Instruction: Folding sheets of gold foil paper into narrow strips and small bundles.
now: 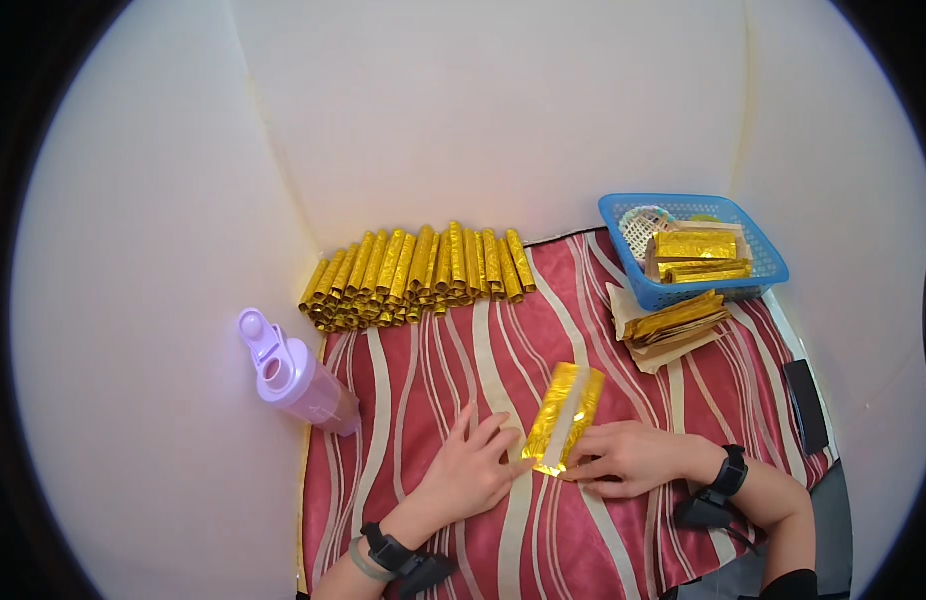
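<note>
In front of me a flat sheet of shiny gold foil paper [560, 418] with a pale strip down its middle lies slightly tilted on the striped cloth. My left hand [470, 465] is at its left, fingers spread over the cloth, with the thumb reaching its near left corner. From the right, my right hand [623, 458] rests palm down, its stretched fingertips touching the sheet's near right edge. Whether anything is under those fingertips is hidden. Beyond my hands, many gold paper rolls [423, 265] are stacked in a wide pile at the back left.
A blue basket [768, 245] at the back right holds gold papers and a woven white piece. Before it lies a stack of gold and brown sheets [673, 330]. A lilac bottle [308, 385] stands left; a dark phone [806, 405] lies at the right edge. White walls enclose the cloth-covered surface [433, 375].
</note>
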A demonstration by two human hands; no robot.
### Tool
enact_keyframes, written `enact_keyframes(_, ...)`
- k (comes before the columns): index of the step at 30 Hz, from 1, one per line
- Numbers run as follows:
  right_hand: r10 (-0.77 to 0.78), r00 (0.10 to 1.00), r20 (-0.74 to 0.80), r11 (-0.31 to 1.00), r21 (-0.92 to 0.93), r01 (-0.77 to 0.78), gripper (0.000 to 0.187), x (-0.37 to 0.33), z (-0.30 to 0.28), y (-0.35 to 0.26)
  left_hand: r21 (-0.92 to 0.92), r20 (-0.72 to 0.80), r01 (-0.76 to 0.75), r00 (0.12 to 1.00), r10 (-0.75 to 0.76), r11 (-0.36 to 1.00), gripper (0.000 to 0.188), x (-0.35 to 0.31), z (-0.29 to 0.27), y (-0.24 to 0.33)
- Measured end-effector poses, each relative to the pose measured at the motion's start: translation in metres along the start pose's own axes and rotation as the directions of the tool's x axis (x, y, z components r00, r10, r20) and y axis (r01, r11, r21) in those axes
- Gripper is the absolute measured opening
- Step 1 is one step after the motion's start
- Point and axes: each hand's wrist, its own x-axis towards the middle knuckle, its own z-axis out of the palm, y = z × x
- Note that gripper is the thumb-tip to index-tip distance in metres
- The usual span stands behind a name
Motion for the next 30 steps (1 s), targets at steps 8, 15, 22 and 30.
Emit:
enact_keyframes(8, 0.031, 0.996, -0.089, 0.996, 0.090, -0.023, 0.030, 0.015, 0.023, -0.024, 0.082, -0.100, 0.247, 0.966, -0.238, 0.966, 0.034, 0.005, 0.024, 0.017)
enact_keyframes(15, 0.195, 0.966, -0.170, 0.981, 0.022, -0.194, 0.022, 0.012, -0.008, -0.008, -0.041, -0.063, 0.200, 0.977, -0.203, 0.979, 0.048, 0.002, 0.030, 0.019)
enact_keyframes(22, 0.207, 0.967, -0.151, 0.961, 0.218, -0.172, 0.028, 0.014, 0.005, 0.008, -0.406, -0.032, 0.295, 0.941, -0.336, 0.865, 0.037, 0.004, 0.027, 0.012)
enact_keyframes(30, 0.193, 0.977, -0.092, 0.980, -0.024, -0.196, 0.047, 0.016, -0.001, -0.001, -0.429, 0.049, 0.285, 0.955, -0.293, 0.857, 0.023, -0.006, 0.019, 0.008)
